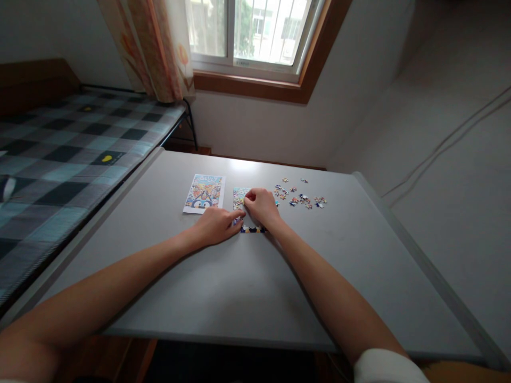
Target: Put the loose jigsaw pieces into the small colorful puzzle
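A partly assembled jigsaw puzzle (240,192) lies on the table, much of it covered by my hands. Its bottom row (253,230) shows dark blue and cream below my right hand. My left hand (217,224) rests at the puzzle's left side, index finger stretched over its edge and the other fingers loosely bent. Over the middle of the puzzle, my right hand (261,205) pinches thumb and forefinger together at a small puzzle piece, mostly hidden by the fingertips. A printed reference picture (205,190) with a blue cartoon dog face lies left of the puzzle.
Loose puzzle pieces (305,201) are scattered on the right of the grey-white table (223,287). A bed with a checked mattress (80,143) stands along the left. Behind the table are a window (259,32), a curtain (159,48) and a wall.
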The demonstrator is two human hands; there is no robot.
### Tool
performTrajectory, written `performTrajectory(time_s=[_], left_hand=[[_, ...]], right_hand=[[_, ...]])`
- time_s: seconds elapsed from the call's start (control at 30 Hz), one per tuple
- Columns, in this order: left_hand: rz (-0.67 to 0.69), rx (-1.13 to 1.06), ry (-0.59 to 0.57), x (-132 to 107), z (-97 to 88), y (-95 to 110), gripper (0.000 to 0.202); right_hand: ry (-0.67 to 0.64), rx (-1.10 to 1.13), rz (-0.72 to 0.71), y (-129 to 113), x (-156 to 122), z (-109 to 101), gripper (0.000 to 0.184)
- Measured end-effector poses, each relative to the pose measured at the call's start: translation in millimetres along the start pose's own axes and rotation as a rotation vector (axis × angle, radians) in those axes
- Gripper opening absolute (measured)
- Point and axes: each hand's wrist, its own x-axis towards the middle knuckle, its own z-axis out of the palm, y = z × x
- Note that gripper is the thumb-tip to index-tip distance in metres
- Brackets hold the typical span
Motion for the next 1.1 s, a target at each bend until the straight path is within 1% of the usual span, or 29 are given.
performTrajectory(time_s=[0.2, 0.37, 0.47, 0.57, 0.63, 0.8, 1.1], left_hand=[[0.016, 0.015, 0.009, 0.0, 1.7, -1.0, 0.032], [0.046, -0.034, 0.045, -1.7, 3.6, -3.9, 0.035], [0.057, -0.063, 0.128, -2.2, 3.9, -4.5, 0.033], [0.04, -0.021, 0.225, -1.0, 3.2, -3.6, 0.03], [0.019, 0.023, 0.246, 0.2, 3.1, -2.9, 0.028], [-0.015, 0.021, 0.196, 0.9, 4.6, -2.7, 0.033], [-0.045, 0.001, 0.157, 1.1, 4.9, -2.3, 0.034]], right_hand=[[0.008, 0.04, -0.039, 5.9, -0.4, -9.1, 0.018], [0.052, 0.033, -0.156, 21.6, -6.1, -16.0, 0.017], [0.083, 0.005, -0.188, 28.5, -9.3, -16.7, 0.018], [0.111, -0.015, -0.189, 30.7, -11.1, -13.9, 0.019], [0.116, -0.028, -0.195, 30.5, -12.0, -10.9, 0.021], [0.093, -0.036, -0.221, 30.3, -13.7, -6.7, 0.022], [0.067, -0.02, -0.25, 29.0, -15.3, -6.6, 0.024]])
